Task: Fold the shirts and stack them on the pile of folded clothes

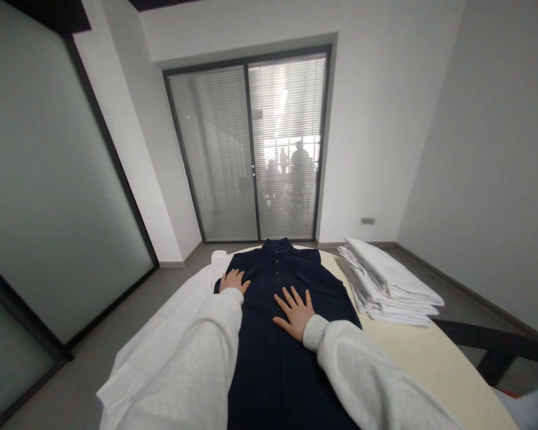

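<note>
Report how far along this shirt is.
Done: dark shirt lies spread front-up and buttoned on the table, beside a white stack. In hand: left hand and right hand press flat on it. Left: no fold shows yet.

No legible text, label, brand, number or sign in the head view. Dark shirt [287, 310] at 6 o'clock: plain front, no readable tag or print; stack of white cloths [388, 280] at 4 o'clock: unmarked. Wall plate [367, 221] at 3 o'clock: too small to tell whether it bears any marking.
</note>
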The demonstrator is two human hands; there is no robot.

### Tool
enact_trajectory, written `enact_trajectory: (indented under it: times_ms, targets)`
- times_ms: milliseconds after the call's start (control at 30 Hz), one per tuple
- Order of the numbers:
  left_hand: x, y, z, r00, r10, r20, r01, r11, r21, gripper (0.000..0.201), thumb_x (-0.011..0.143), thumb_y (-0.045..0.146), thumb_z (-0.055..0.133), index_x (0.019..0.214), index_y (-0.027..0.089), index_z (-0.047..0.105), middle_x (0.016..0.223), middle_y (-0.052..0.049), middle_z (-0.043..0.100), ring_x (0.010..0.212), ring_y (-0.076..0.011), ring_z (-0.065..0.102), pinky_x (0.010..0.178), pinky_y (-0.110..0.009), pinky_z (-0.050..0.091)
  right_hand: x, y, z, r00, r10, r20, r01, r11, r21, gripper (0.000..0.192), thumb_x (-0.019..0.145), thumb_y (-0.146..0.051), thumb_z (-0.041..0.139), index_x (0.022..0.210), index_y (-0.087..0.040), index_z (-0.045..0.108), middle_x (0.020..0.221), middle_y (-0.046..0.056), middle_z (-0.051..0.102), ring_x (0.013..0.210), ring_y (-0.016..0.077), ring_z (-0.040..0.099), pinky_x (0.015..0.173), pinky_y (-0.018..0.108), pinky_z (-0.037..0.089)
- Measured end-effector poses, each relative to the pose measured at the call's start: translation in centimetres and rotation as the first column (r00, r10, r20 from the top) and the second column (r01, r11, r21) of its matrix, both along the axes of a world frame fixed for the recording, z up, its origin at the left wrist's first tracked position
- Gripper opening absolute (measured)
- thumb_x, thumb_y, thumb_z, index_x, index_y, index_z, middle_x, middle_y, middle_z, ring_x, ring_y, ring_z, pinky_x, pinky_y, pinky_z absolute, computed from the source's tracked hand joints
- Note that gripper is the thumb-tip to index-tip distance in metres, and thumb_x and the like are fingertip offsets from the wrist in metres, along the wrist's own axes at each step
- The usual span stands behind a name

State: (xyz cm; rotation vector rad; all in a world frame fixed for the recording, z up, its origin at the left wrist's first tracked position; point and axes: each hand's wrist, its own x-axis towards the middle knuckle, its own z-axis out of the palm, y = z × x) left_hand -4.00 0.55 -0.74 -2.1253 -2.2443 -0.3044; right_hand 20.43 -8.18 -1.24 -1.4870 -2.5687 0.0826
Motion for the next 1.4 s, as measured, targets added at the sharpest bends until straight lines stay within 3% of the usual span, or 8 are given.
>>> enact_trajectory:
  times_ms: [167,267,367,467,733,967,1133,1400]
  targets:
    - [-0.6,0.4,0.4,1.0,-0.015,0.0,0.015,1.0,0.014,0.044,0.082,0.042,0.047,0.122,0.023,0.05,0.135,-0.006,0.043,0.127,-0.0213,0.033,0.1,-0.035,0.028,2.2,1.3,0.8,0.991,0.131,-0.001,-0.13,0.984,-0.121,0.068,0.078,-0.065,0.038,0.138,-0.034,0.028,0.147,0.004,0.019,0.133,0.0343,0.013,0.099,0.065,0.01]
    - [-0.5,0.4,0.7,1.0,-0.023,0.01,0.023,0.998,0.058,0.039,0.082,0.039,0.047,0.116,0.022,0.055,0.129,-0.007,0.05,0.122,-0.0211,0.039,0.097,-0.033,0.031,3.4,4.7,4.0,0.974,0.227,0.024,-0.203,0.908,-0.366,0.063,0.069,-0.052,0.06,0.127,-0.028,0.049,0.136,0.005,0.042,0.124,0.0291,0.038,0.1,0.046,0.031]
    - [-0.6,0.3,1.0,0.997,-0.022,0.08,0.013,0.994,0.105,0.041,0.087,0.048,0.035,0.108,0.022,0.06,0.115,-0.007,0.059,0.11,-0.0211,0.049,0.092,-0.032,0.034,4.3,8.7,8.0,0.988,-0.136,0.072,0.151,0.939,-0.309,0.032,0.079,-0.043,0.051,0.102,-0.026,0.066,0.101,0.003,0.066,0.097,0.0203,0.059,0.088,0.032,0.043]
    - [-1.1,0.2,1.2,0.993,0.034,0.113,-0.053,0.984,0.171,0.04,0.089,0.043,0.03,0.104,0.023,0.061,0.111,-0.007,0.06,0.106,-0.021,0.051,0.093,-0.034,0.033,5.2,11.0,9.3,0.93,-0.358,0.088,0.367,0.919,-0.145,0.039,0.083,-0.033,0.045,0.112,-0.013,0.06,0.113,0.017,0.058,0.108,0.0298,0.052,0.089,0.043,0.04]
    - [-2.4,0.7,-0.6,0.977,0.208,0.054,-0.213,0.973,0.093,0.045,0.084,0.04,0.039,0.127,0.025,0.045,0.137,-0.009,0.039,0.128,-0.0282,0.028,0.101,-0.045,0.021,7.4,10.5,-0.8,0.721,-0.692,0.038,0.691,0.722,0.037,0.057,0.086,-0.048,0.026,0.138,-0.023,0.031,0.144,0.012,0.026,0.132,0.0307,0.017,0.098,0.058,0.017]
    - [-3.2,0.9,1.8,0.959,0.276,0.063,-0.277,0.961,0.02,0.048,0.08,0.048,0.042,0.114,0.016,0.051,0.118,-0.017,0.054,0.112,-0.0309,0.045,0.086,-0.044,0.037,7.5,11.0,-2.2,0.651,-0.759,0.023,0.756,0.65,0.074,0.062,0.085,-0.046,0.023,0.136,-0.013,0.033,0.143,0.018,0.025,0.133,0.0318,0.014,0.098,0.059,0.009]
    - [-4.9,2.3,4.8,0.955,0.274,0.111,-0.244,0.943,-0.224,0.046,0.062,0.043,0.064,0.099,0.016,0.059,0.108,-0.015,0.061,0.098,-0.032,0.057,0.074,-0.038,0.044,7.6,10.9,-2.2,0.683,-0.73,-0.003,0.723,0.675,0.146,0.059,0.085,-0.044,0.028,0.136,-0.017,0.033,0.144,0.014,0.026,0.133,0.0308,0.014,0.099,0.061,0.007]
    - [0.3,2.2,5.2,0.998,0.028,0.062,-0.02,0.993,-0.117,0.037,0.069,0.027,0.057,0.106,0.02,0.054,0.109,-0.011,0.06,0.101,-0.0279,0.056,0.078,-0.035,0.044,7.6,10.5,-0.9,0.912,-0.407,-0.056,0.409,0.885,0.221,0.044,0.081,-0.03,0.038,0.123,-0.022,0.05,0.139,0.006,0.037,0.133,0.0239,0.018,0.105,0.052,0.011]
